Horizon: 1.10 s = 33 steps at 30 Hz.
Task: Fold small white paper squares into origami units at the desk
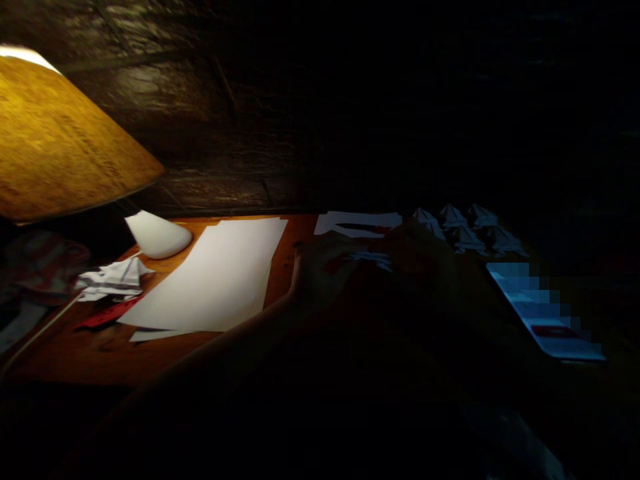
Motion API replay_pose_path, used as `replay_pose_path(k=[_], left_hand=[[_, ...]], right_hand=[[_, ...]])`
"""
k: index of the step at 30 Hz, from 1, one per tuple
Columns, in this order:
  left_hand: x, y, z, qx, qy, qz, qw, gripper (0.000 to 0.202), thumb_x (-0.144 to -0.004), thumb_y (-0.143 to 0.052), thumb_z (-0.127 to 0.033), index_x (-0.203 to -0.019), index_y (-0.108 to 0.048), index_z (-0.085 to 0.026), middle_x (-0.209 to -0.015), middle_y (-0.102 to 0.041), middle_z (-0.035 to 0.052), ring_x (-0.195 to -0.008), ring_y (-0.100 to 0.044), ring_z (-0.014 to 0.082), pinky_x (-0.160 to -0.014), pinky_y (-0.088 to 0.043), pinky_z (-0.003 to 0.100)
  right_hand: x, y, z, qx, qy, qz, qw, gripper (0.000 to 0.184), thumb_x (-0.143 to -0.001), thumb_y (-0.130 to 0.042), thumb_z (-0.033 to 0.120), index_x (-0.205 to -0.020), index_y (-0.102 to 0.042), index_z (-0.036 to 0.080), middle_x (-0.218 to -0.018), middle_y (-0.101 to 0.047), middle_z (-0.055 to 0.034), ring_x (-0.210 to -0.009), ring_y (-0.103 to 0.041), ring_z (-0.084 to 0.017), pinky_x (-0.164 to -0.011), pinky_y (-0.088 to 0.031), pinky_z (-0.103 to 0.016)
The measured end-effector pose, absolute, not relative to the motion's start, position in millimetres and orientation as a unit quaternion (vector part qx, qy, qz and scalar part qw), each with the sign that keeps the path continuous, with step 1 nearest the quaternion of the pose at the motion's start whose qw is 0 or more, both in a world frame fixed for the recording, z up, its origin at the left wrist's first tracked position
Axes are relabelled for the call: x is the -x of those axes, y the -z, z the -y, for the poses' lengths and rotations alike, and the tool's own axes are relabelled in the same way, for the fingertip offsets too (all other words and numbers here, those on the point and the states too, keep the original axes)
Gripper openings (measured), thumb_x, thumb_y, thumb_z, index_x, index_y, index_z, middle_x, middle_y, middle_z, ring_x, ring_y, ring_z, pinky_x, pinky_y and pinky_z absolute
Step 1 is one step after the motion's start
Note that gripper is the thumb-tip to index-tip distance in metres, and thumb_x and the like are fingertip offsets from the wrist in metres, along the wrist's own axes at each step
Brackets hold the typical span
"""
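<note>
In the dim middle of the head view, my left hand (320, 267) is closed on the left side of a small folded paper (371, 257). My right hand (423, 257) is at the paper's other side, mostly lost in shadow. Its fingers hardly show, so its grip is hard to make out. Behind the hands lie white paper pieces (357, 221). Several folded paper shapes (463, 238) with pointed tops stand in rows beyond my right hand.
A stack of white sheets (215, 273) lies on the wooden table (100, 353) to the left. Beside it are a lamp (65, 133) with a white base, crumpled-looking folded paper (117, 279), a red object (107, 313) and a cord. A lit screen (530, 313) lies at right.
</note>
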<state>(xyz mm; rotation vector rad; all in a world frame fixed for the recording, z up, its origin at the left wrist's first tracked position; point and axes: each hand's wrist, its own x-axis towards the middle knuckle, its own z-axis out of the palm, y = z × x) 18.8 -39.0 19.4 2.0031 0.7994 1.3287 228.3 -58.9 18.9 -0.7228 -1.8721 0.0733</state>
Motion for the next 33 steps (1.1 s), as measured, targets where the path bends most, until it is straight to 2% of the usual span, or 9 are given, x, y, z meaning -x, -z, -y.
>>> replay_pose_path(k=[4,10,14,20,23,27,29,31,33], left_hand=[[-18.3,-22.6,40.3,-0.751,-0.497,-0.311,0.304,0.02,-0.078,-0.077,-0.015,-0.092,-0.079,-0.029,-0.098,-0.076,0.0025,-0.099,-0.068,0.0235,-0.095,-0.054,0.044],[-17.7,-22.4,42.5,-0.764,-0.508,-0.282,0.279,0.016,-0.08,-0.074,-0.015,-0.089,-0.077,-0.028,-0.097,-0.076,0.0024,-0.095,-0.068,0.0222,-0.091,-0.054,0.043],[-16.2,-21.3,40.7,-0.778,-0.498,-0.28,0.261,0.008,-0.082,-0.073,-0.02,-0.085,-0.076,-0.027,-0.092,-0.075,0.0028,-0.092,-0.067,0.0217,-0.088,-0.054,0.042],[-13.9,-24.4,38.0,-0.812,-0.453,-0.273,0.245,0.008,-0.082,-0.073,-0.022,-0.08,-0.074,-0.029,-0.089,-0.075,0.0015,-0.094,-0.066,0.0236,-0.094,-0.05,0.046],[-14.4,-25.9,40.7,-0.816,-0.45,-0.274,0.24,0.014,-0.082,-0.07,-0.019,-0.088,-0.074,-0.031,-0.097,-0.074,0.0019,-0.102,-0.064,0.0249,-0.099,-0.048,0.047],[-15.2,-21.6,40.2,-0.758,-0.537,-0.277,0.245,0.04,-0.073,-0.069,-0.015,-0.113,-0.069,-0.025,-0.117,-0.067,0.0071,-0.114,-0.059,0.0276,-0.101,-0.047,0.045],[-15.5,-18.4,35.5,-0.712,-0.577,-0.244,0.319,0.043,-0.07,-0.07,-0.019,-0.113,-0.067,-0.022,-0.112,-0.067,0.007,-0.109,-0.061,0.026,-0.098,-0.049,0.042],[-16.9,-16.2,30.2,-0.662,-0.532,-0.229,0.475,0.029,-0.079,-0.064,-0.031,-0.105,-0.07,-0.018,-0.105,-0.07,0.0079,-0.101,-0.064,0.0242,-0.092,-0.051,0.038],[-20.0,-14.6,27.0,-0.599,-0.483,-0.248,0.588,0.034,-0.087,-0.057,-0.045,-0.096,-0.072,-0.016,-0.098,-0.071,0.0089,-0.094,-0.066,0.0228,-0.086,-0.053,0.036]], right_hand=[[-228.4,-23.7,64.3,0.292,-0.079,0.789,0.535,0.019,-0.091,-0.064,0.035,-0.104,-0.074,0.026,-0.099,-0.068,-0.008,-0.095,-0.064,-0.026,-0.078,-0.05,-0.043],[-227.7,-28.7,74.3,0.332,-0.039,0.782,0.526,0.014,-0.091,-0.064,0.034,-0.091,-0.076,0.025,-0.087,-0.068,-0.0064,-0.084,-0.064,-0.024,-0.07,-0.05,-0.04],[-229.8,-33.9,79.0,0.332,-0.035,0.798,0.501,0.009,-0.089,-0.066,0.026,-0.089,-0.075,0.026,-0.087,-0.069,-0.0054,-0.086,-0.065,-0.024,-0.071,-0.05,-0.04],[-230.3,-42.0,81.9,0.315,-0.027,0.828,0.463,0.016,-0.093,-0.06,0.027,-0.083,-0.073,0.026,-0.086,-0.07,-0.0058,-0.082,-0.063,-0.024,-0.072,-0.051,-0.042],[-230.4,-43.3,84.2,0.351,-0.007,0.816,0.46,0.021,-0.096,-0.057,0.026,-0.084,-0.074,0.03,-0.085,-0.069,-0.0057,-0.084,-0.063,-0.025,-0.077,-0.05,-0.045],[-240.4,-41.5,81.7,0.361,0.052,0.809,0.461,0.015,-0.094,-0.063,0.027,-0.089,-0.076,0.032,-0.091,-0.07,-0.006,-0.09,-0.062,-0.027,-0.08,-0.047,-0.047],[-246.7,-39.0,77.9,0.327,0.079,0.82,0.463,0.012,-0.094,-0.065,0.029,-0.093,-0.077,0.033,-0.098,-0.071,-0.0051,-0.092,-0.062,-0.026,-0.08,-0.046,-0.046],[-249.8,-35.6,74.0,0.329,0.102,0.814,0.467,0.011,-0.094,-0.066,0.029,-0.093,-0.076,0.032,-0.101,-0.071,-0.0052,-0.095,-0.061,-0.026,-0.082,-0.045,-0.045],[-248.8,-31.4,70.3,0.331,0.123,0.813,0.463,0.012,-0.094,-0.065,0.028,-0.09,-0.076,0.03,-0.101,-0.07,-0.0054,-0.096,-0.06,-0.025,-0.082,-0.045,-0.044]])
